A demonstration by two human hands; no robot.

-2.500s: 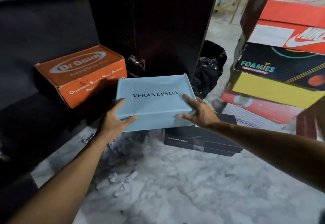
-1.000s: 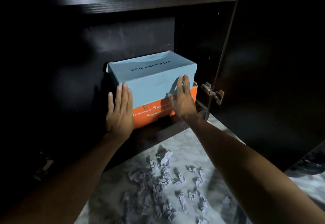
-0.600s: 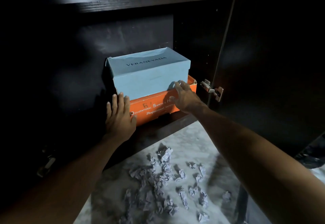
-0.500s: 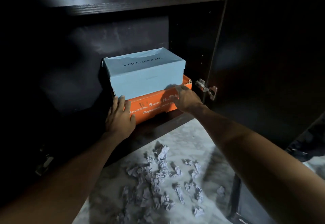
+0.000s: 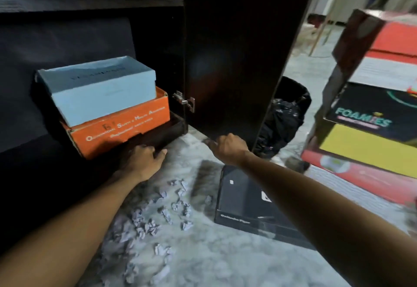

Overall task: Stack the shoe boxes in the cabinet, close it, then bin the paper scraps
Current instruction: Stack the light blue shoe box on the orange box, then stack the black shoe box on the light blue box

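Pale blue box [image 5: 99, 88] – orange box [image 5: 126, 126], black box [image 5: 246, 203], dark cabinet [image 5: 230, 45]

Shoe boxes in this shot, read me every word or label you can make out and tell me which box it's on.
"FOAMIES": black box in the right-hand stack.
"Occupational Safety & Health": orange box; ending and line below blurred.
Light blue box: lid lettering blurred, unreadable.
Black box on the floor: small script, unreadable.

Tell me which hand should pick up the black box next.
Right, probably. The right hand is by the door's bottom edge, with the black box directly under its forearm. The left hand is at the cabinet base below the orange box, farther away.
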